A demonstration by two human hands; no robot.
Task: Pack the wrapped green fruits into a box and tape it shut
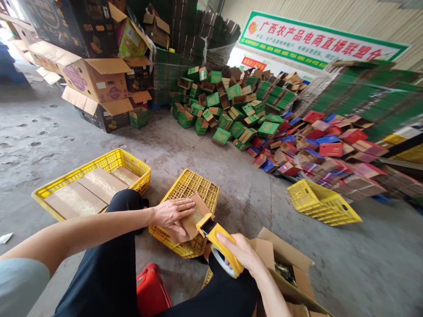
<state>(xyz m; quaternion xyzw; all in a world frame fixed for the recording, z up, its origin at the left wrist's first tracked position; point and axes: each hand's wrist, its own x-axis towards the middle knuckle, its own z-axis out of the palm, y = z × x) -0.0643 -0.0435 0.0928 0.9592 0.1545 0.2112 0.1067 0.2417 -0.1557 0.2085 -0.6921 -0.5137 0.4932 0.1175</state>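
Note:
A small brown cardboard box (pixel 201 203) lies on an upturned yellow plastic crate (pixel 193 182) in front of my knees. My left hand (pixel 173 213) presses flat on the box, fingers stretched out. My right hand (pixel 241 253) grips a yellow tape dispenser (pixel 216 233), and the dispenser's head touches the near right edge of the box. A roll of tape (pixel 220 259) sits in the dispenser. Clear tape shows on the box top beside the dispenser's head.
Taped boxes (pixel 102 182) lie in a yellow crate (pixel 148 169) at left. An open carton (pixel 284 259) stands at lower right, a red object (pixel 152 290) between my legs. Another yellow crate (pixel 322 202) lies right. Heaps of green boxes (pixel 221 136) and red boxes (pixel 330 149) fill the back.

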